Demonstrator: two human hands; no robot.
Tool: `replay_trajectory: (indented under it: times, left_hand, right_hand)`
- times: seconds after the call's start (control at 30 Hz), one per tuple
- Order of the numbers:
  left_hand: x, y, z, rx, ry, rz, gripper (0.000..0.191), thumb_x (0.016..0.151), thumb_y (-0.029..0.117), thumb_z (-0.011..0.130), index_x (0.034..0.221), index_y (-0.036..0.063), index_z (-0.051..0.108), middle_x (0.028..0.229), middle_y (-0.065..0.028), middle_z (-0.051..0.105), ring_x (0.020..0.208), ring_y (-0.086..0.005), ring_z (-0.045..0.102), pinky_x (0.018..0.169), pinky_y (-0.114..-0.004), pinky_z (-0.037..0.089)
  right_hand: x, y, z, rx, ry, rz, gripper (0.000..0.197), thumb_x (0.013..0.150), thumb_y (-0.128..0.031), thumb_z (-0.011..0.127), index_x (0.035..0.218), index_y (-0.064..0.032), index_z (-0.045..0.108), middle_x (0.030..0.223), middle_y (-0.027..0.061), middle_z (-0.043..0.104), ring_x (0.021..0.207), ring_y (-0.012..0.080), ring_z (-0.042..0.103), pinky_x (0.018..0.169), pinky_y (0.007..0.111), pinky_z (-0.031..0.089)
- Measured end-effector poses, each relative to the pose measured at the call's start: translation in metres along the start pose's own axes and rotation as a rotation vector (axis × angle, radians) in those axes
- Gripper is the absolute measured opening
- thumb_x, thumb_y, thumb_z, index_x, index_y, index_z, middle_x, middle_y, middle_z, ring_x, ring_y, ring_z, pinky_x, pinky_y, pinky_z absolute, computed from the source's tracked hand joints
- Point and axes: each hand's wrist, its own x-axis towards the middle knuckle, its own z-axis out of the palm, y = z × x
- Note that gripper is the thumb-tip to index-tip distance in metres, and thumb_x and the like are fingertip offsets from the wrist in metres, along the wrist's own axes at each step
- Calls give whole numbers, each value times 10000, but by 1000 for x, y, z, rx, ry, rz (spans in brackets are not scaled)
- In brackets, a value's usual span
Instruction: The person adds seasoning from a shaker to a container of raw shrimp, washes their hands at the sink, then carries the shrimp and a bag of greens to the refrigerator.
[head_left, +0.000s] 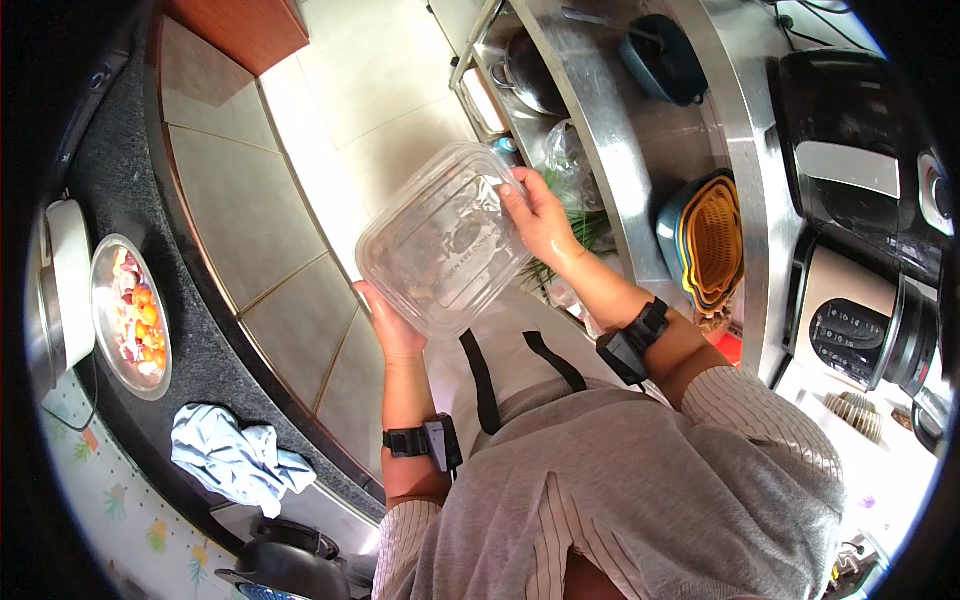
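A transparent plastic food container (420, 247), rectangular with rounded corners, is held tilted in front of my body, above the floor. Its base bears embossed writing. My right hand (544, 217) grips the far right edge, thumb on top. At the near left corner, my left hand (394, 322) supports the rim; most of its fingers are hidden under the container. Whether a lid is on it, I cannot tell. Both forearms carry black strapped devices.
On the dark countertop (199, 330) at left are a bowl of chopped food (139, 319) and a crumpled light-blue cloth (236, 457), with a black pan (292, 566) below. A steel shelf rack (600, 142) at right holds a pot, nested baskets (709, 240) and greens (589, 229).
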Motion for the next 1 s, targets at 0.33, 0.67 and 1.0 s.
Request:
replay_trajectory:
  times: [0.33,0.67,1.0]
  left_hand:
    - [3,2,13,26,-31,-105,669,746,34,590,1334,81,274,1241,-85,439,1136,-211,427,953,-347,342]
    - [9,3,9,-30,-81,-39,615,729,6,564,1295,34,328,1230,-117,452,1126,-254,445,937,-375,372]
    - [10,26,-2,-15,-107,-150,575,729,-7,532,1277,9,360,1209,-131,476,1103,-262,473,938,-374,376]
  right_hand:
    - [4,-10,-14,-162,89,25,280,853,-287,556,921,-26,484,684,139,601,632,267,588,601,349,450]
    - [12,-28,-20,276,-81,10,277,887,-160,532,1124,-23,483,940,23,585,834,80,534,746,228,435]
    - [26,-45,-26,209,-353,181,422,906,-322,476,1223,-45,454,1046,29,558,961,107,484,847,245,383]
